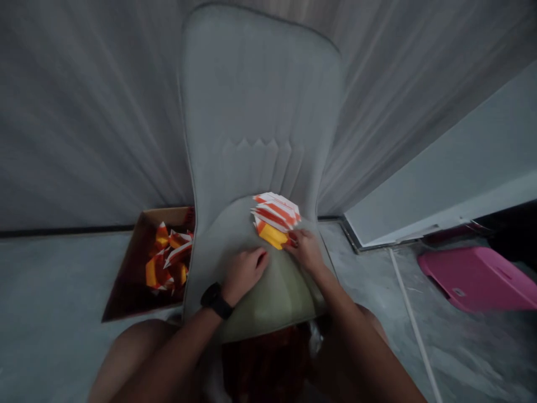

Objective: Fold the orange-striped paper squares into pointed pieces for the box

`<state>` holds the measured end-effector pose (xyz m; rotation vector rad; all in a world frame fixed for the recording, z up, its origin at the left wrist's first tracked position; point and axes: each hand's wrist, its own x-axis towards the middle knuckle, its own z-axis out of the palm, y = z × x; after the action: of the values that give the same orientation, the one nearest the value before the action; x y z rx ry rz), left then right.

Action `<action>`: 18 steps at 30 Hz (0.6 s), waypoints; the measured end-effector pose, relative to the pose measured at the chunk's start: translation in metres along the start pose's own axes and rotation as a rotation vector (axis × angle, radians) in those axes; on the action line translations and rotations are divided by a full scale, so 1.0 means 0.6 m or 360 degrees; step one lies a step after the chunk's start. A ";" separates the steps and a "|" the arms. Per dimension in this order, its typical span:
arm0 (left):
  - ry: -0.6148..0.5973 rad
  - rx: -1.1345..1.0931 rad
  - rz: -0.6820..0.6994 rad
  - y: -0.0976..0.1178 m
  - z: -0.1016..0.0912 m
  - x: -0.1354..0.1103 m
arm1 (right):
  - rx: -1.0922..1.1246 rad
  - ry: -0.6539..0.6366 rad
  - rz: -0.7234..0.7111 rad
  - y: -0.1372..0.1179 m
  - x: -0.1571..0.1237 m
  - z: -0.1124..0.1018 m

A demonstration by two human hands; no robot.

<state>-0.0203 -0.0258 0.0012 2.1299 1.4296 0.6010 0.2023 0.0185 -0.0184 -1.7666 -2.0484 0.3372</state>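
Note:
A stack of flat, orange-and-white striped paper pieces (279, 208) lies on the seat of a grey chair (226, 232). At its near edge is a yellow-and-orange folded paper piece (272, 235). My right hand (307, 250) pinches the right end of this yellow piece between thumb and fingers. Just left and nearer to me, my left hand (246, 271) rests over the seat with its fingers curled in. Nothing shows in it, and it stays apart from the stack. A black watch (217, 301) is on the left wrist.
On the floor left of the chair stands an open cardboard box (126, 291) holding several orange, white and yellow paper pieces (168, 260). A pink plastic item (478, 277) lies at the right. Behind the chair hangs a grey curtain (92, 123); a pale panel (453, 162) stands at the right.

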 end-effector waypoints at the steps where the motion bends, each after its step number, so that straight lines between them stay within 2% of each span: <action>1: 0.0010 -0.0008 -0.0019 -0.005 0.001 0.008 | 0.0078 -0.0018 0.0038 -0.001 0.003 0.004; 5: 0.0019 -0.0157 -0.0071 -0.024 0.001 0.031 | 0.0479 -0.0102 0.0206 -0.010 0.005 0.008; 10: 0.0071 -0.0318 -0.0195 -0.035 -0.001 0.044 | 0.0652 -0.0123 0.0123 -0.025 -0.010 -0.001; 12: 0.0108 -0.0353 -0.0227 -0.035 0.001 0.046 | 0.0617 -0.0043 0.0066 -0.035 -0.019 -0.001; 16: 0.0194 -0.0336 -0.0297 -0.037 0.009 0.041 | 0.0391 0.0321 -0.0033 -0.055 -0.032 0.002; 18: 0.0211 -0.0315 -0.0334 -0.039 0.013 0.038 | 0.0296 0.0382 -0.0079 -0.061 -0.036 0.002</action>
<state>-0.0242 0.0015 -0.0176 1.7895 1.5695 0.7787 0.1717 -0.0086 -0.0068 -1.5614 -1.8270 0.2762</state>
